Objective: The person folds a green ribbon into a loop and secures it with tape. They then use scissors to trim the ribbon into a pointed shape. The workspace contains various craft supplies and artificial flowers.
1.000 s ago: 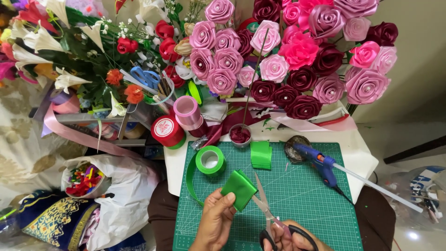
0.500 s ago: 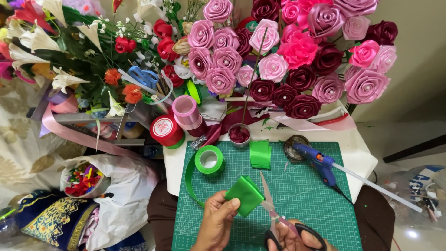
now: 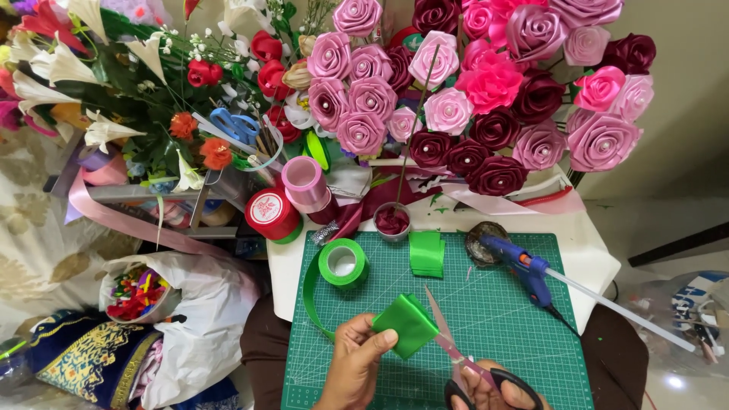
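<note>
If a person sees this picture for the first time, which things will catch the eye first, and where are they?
First, the big bunch of pink and dark red ribbon roses along the top. Below it, on the green gridded cutting mat, the left hand pinches a folded piece of bright green ribbon while the right hand holds black-handled scissors against it. A blue glue gun lies to the right.

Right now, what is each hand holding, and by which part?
Left hand pinches the folded green ribbon piece by its lower left edge. Right hand holds the scissors by the black handle loops, blades open at the ribbon.
</note>
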